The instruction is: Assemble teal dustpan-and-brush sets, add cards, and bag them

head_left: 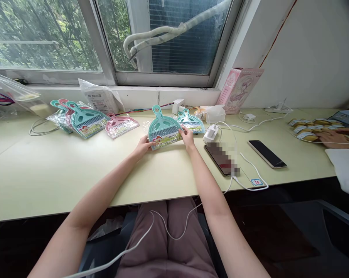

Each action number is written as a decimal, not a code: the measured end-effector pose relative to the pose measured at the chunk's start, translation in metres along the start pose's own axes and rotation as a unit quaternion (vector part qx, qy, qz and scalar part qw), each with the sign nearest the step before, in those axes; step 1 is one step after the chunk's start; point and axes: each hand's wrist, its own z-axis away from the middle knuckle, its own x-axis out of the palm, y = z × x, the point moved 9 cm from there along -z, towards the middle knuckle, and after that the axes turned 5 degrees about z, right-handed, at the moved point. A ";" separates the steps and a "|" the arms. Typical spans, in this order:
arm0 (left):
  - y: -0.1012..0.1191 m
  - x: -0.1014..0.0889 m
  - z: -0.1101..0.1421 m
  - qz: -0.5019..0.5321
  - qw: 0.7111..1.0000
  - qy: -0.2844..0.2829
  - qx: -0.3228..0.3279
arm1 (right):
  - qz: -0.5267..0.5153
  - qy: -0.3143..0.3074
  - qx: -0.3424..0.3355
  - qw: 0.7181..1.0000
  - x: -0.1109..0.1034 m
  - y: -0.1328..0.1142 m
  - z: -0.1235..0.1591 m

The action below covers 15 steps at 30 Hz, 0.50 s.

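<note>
A teal mini dustpan and brush set (164,129) in clear packaging is held just above the table, its looped handle pointing away from me. My left hand (144,147) grips its lower left corner, and my right hand (187,136) pinches its right edge. Behind my right hand lies another teal dustpan set (191,122). To the left rests a pink dustpan set (120,125), beside a pile of wrapped teal and pink sets (86,119). The palms are partly hidden.
Right of my hands are a charger (211,133), a phone (220,160) with a white cable, and a second phone (267,153). A pink box (239,90) stands by the wall. Another person's hands (333,137) touch wrapped yellowish items at far right. A plastic bag (100,98) leans near the window.
</note>
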 end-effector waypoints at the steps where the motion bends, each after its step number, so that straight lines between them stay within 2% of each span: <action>1: 0.002 -0.003 0.000 0.011 1.000 0.005 0.002 | -0.024 -0.032 0.027 0.999 0.004 0.001 0.003; 5: 0.006 -0.020 -0.003 0.070 0.996 0.050 -0.008 | -0.125 -0.181 0.103 0.970 0.031 -0.004 0.025; 8: 0.007 -0.026 -0.004 0.085 0.994 0.065 -0.006 | -0.130 -0.242 0.144 0.950 0.052 -0.004 0.041; 11: 0.007 -0.024 -0.004 0.081 0.995 0.053 -0.010 | -0.138 -0.238 0.158 0.948 0.068 -0.003 0.048; 15: 0.002 -0.017 -0.005 0.066 0.997 0.029 -0.041 | -0.204 -0.188 0.154 0.948 0.072 -0.006 0.043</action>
